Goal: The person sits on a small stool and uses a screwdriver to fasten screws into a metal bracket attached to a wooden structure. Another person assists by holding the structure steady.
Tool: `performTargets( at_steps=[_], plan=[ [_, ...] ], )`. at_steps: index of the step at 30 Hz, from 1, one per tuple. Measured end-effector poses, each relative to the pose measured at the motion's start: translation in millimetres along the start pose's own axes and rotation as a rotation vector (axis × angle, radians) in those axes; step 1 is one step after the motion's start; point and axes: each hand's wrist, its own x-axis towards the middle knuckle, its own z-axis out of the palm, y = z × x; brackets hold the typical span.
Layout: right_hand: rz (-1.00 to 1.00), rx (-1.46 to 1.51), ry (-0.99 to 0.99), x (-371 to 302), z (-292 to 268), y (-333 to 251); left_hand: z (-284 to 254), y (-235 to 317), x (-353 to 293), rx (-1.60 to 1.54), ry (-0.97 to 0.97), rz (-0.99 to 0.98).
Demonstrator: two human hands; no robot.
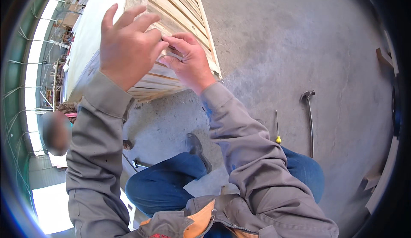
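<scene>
Jacket front [165, 223]: grey, nearest to us at the lower edge; both sleeves [96, 152] reach up from it, and we would do well to hold the cuffs clear of the work.
Far-left person [57, 133]: a blurred head beyond our left forearm; we should mind our elbow on that side.
Left hand [128, 41]: raised with its back toward us, outer fingers spread and lifted; thumb and forefinger bend inward to the right. We cannot tell whether they pinch anything. A light touch here would likely serve best, letting this side steady and guide.
Slatted frame [177, 7]: ahead of us in the upper part of the view, behind and below our fingers, with pale wooden strips on its near side and a pale panel [94, 28] to the left. We would watch for splinters along those strips.
Right hand [188, 60]: thumb and forefinger drawn close together, their tips meeting the left fingertips or nearly so; anything between them is too small to make out. We judge that fine work like this wants relaxed wrists and a clear sightline.
Screwdriver [278, 139]: yellow-handled, on the concrete floor [265, 32], well apart from our fingers.
Hammer [309, 109]: lying just right of it, head away from us; we should mind our knee beside its handle.
</scene>
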Motion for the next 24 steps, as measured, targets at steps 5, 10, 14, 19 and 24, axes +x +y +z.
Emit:
performTargets(
  at_steps=[5, 10, 14, 19, 24],
  plan=[
    [-0.085, -0.177, 0.013, -2.9, -3.4, 3.8, -0.1, 2.1, 8.2, 0.002, -0.015, 0.006],
    [-0.088, -0.221, -0.048, -5.1, -10.9, -3.4, -0.3, 11.1, 12.7, 0.078, -0.086, -0.089],
    [-0.149, -0.366, -0.024, -4.8, -7.2, -9.6, -5.6, 13.1, 15.4, 0.143, -0.149, -0.034],
    [-0.222, -0.651, 0.062, -11.1, -7.5, -15.6, -11.0, 2.9, 10.3, 0.058, -0.209, 0.149],
    [-0.204, -0.575, 0.072, -15.8, 0.0, -9.3, -14.2, -0.4, 7.9, 0.104, -0.285, 0.178]
  ],
)
